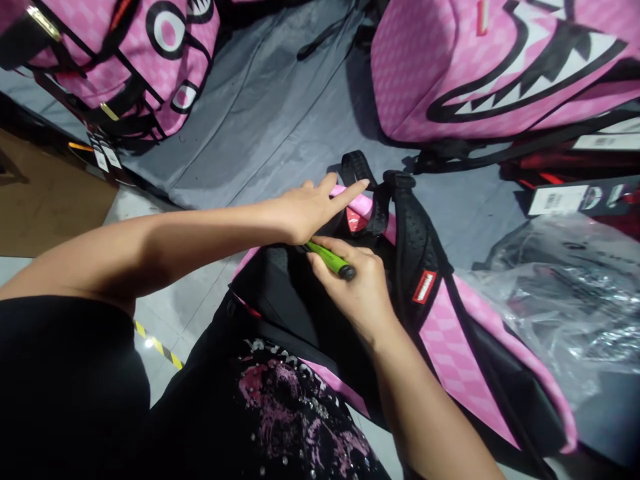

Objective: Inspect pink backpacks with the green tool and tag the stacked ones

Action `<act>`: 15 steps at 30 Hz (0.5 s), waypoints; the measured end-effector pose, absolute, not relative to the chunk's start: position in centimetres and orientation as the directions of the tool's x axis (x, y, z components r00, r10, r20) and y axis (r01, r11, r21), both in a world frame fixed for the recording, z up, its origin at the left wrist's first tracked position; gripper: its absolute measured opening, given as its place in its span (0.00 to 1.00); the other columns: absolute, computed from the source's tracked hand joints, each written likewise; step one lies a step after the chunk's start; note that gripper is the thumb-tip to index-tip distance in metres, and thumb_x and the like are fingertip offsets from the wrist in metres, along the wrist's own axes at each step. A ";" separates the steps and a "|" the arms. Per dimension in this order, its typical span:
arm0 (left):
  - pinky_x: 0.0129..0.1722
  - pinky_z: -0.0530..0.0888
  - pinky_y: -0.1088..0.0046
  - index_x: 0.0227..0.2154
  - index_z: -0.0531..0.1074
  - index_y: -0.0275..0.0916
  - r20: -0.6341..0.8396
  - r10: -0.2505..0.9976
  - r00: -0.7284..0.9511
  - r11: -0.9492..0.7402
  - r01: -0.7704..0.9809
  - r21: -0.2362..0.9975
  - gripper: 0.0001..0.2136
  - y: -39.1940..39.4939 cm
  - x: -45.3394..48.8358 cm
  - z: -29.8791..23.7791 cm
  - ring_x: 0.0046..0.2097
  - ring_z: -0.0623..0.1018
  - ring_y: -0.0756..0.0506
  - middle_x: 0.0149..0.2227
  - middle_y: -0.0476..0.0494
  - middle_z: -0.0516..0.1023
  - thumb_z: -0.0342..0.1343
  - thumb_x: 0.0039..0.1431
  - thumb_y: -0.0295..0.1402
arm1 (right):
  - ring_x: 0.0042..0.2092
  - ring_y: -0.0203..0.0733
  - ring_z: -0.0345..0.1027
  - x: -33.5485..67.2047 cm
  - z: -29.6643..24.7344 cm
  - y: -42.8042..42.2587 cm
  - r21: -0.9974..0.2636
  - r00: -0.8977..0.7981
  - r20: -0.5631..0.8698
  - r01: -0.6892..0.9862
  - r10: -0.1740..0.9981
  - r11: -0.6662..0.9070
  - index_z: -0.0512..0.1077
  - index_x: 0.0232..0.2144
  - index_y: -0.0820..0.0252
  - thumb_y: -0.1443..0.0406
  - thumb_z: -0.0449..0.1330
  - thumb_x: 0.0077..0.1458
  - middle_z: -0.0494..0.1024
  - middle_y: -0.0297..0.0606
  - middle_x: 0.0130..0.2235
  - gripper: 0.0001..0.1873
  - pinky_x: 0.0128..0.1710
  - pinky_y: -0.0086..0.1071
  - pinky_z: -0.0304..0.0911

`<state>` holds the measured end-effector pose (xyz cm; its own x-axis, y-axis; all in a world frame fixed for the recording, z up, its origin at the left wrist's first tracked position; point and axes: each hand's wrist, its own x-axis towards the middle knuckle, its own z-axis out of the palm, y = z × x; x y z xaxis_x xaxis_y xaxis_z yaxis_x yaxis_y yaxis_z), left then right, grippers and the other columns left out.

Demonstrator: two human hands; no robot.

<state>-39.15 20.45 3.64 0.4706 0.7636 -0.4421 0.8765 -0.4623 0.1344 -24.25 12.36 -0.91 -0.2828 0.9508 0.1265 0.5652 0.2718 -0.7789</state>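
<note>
A pink and black backpack (460,353) lies with its black strap side up in front of me. My left hand (315,203) rests flat near its top handle, fingers spread over the pink edge. Just below it, my right hand (353,277) grips a green pen-shaped tool (327,259) with a black end. The tool's front part disappears under my left wrist, so its tip is hidden. A padded black shoulder strap (417,247) with a red label (425,287) runs beside my right hand.
A pink bag with a shark-mouth print (415,73) stands at the back right. Another pink bag (125,60) sits at the back left, above a cardboard box (55,193). Crumpled clear plastic (565,300) lies on the right, on the grey cloth surface (260,113).
</note>
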 end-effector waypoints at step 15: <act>0.51 0.72 0.57 0.69 0.29 0.43 -0.305 0.775 0.553 -0.561 0.825 0.071 0.45 20.3 -40.7 3.0 0.57 0.69 0.30 0.66 0.26 0.48 0.51 0.56 0.29 | 0.36 0.37 0.77 -24.8 1.6 12.1 -0.848 -0.298 0.013 0.502 0.954 0.169 0.78 0.40 0.55 0.61 0.61 0.58 0.83 0.31 0.36 0.10 0.40 0.29 0.68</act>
<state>-40.66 20.35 3.00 0.5529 0.7754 -0.3052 0.8251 -0.5605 0.0707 -24.83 12.08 1.64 -0.2980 0.9545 0.0133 0.5020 0.1685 -0.8483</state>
